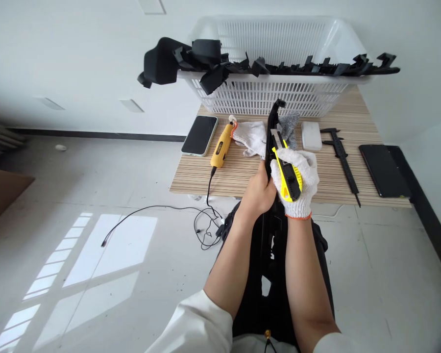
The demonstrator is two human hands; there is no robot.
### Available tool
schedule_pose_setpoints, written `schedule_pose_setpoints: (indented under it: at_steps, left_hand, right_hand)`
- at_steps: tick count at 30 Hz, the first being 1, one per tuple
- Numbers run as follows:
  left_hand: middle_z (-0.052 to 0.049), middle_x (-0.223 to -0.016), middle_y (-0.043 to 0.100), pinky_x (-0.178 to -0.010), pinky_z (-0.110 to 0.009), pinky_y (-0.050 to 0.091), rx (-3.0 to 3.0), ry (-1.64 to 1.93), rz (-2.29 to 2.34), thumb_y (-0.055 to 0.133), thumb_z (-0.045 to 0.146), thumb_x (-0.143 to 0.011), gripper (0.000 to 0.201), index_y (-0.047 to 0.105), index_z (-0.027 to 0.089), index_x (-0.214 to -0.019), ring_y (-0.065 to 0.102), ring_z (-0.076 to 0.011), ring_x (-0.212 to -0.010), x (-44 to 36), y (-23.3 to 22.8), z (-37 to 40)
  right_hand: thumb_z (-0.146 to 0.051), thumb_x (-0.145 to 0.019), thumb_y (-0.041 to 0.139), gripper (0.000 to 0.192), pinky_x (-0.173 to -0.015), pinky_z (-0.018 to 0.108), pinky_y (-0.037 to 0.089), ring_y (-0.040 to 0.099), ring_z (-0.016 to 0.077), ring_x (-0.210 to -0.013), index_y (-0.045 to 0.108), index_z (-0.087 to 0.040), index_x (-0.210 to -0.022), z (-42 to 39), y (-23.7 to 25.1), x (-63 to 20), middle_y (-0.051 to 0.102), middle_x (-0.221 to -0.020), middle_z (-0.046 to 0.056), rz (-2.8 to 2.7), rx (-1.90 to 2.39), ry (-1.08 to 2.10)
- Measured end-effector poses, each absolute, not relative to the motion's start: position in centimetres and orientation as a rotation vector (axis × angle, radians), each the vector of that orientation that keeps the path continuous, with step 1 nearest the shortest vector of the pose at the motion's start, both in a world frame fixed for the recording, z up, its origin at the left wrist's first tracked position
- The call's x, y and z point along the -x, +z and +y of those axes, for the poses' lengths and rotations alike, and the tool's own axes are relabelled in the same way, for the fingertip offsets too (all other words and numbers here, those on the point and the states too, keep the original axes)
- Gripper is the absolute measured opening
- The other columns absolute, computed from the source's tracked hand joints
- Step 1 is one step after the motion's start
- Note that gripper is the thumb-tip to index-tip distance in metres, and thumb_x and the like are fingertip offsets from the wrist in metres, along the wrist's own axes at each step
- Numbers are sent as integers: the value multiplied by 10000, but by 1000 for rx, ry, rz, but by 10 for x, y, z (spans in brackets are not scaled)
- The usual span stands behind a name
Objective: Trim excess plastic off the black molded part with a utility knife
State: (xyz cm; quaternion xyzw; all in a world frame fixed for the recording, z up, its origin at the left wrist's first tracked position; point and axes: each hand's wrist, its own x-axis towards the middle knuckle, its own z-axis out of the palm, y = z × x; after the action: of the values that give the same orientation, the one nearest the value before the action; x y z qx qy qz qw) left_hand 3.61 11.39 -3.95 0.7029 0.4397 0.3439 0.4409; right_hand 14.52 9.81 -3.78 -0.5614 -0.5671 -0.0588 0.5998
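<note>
My bare left hand is closed around a long black plastic trim piece, which stretches from above the table back over my lap. In a white knit glove with an orange cuff, my right hand grips a yellow and black utility knife. The knife's blade is out and lies close against the trim's right side; whether it touches cannot be made out. Beside the trim rest a white glove on the left and a grey cloth on the right.
On the wooden table lie a phone, a yellow corded tool, a small white box, a black caliper and a dark tablet. Behind, a white basket carries another black trim piece. A cable trails over the floor.
</note>
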Motion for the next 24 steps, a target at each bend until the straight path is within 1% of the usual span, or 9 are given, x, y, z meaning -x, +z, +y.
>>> schedule_pose_setpoints:
  at_steps: [3,5,8,11,15,19,21,24]
  left_hand:
    - [-131,-1211,709,-950,-492,515,-1743,857,1104,472,273,-961,321,507,219,-1276,647,-344,-1162,-36,-39,114]
    - [-136,-1234,701,-955,-489,513,-1736,860,1095,484,276,-958,320,507,212,-1271,639,-346,-1179,-36,-38,114]
    - [-146,-1211,708,-970,-493,505,-1727,865,1071,492,273,-955,329,503,193,-1274,635,-349,-1192,-36,-36,114]
    - [-133,-1180,720,-975,-491,505,-1725,873,1062,497,257,-949,340,500,202,-1285,636,-343,-1192,-36,-36,114]
    - [-130,-1191,716,-954,-487,514,-1726,871,1077,488,266,-954,302,517,217,-1251,643,-344,-1177,-36,-36,114]
    - [-137,-1160,720,-960,-500,510,-1727,860,1088,476,276,-960,282,523,215,-1232,650,-345,-1158,-36,-38,114]
    - [-128,-1140,725,-982,-504,501,-1724,868,1078,477,270,-961,297,514,220,-1251,643,-341,-1175,-36,-39,114]
    - [-124,-1148,723,-1006,-506,491,-1716,876,1061,488,273,-959,331,503,220,-1286,628,-341,-1205,-36,-39,114]
  right_hand:
    - [-264,-892,665,119,-912,430,620,691,212,-955,725,-268,-995,96,-38,-146,709,-1005,58,-1328,1313,-146]
    - [-301,-904,640,109,-874,441,629,689,217,-918,729,-257,-951,95,-38,-146,702,-966,58,-1332,1281,-155]
    - [-314,-907,638,109,-833,440,628,680,217,-876,728,-252,-907,95,-37,-146,693,-936,64,-1322,1223,-157]
    - [-291,-929,609,131,-833,465,617,677,231,-870,722,-243,-883,95,-35,-145,707,-914,70,-1326,1222,-147]
    - [-280,-934,593,131,-817,483,619,683,247,-858,721,-253,-943,94,-35,-143,718,-888,58,-1320,1307,-164]
    - [-285,-920,627,144,-809,415,634,691,213,-851,736,-260,-1011,94,-35,-142,713,-952,68,-1314,1298,-175]
    - [-301,-928,617,152,-812,411,639,694,208,-852,740,-259,-1007,94,-34,-141,710,-954,65,-1307,1294,-173]
    - [-305,-950,579,176,-818,444,641,696,221,-845,745,-256,-980,93,-31,-139,715,-931,65,-1290,1271,-197]
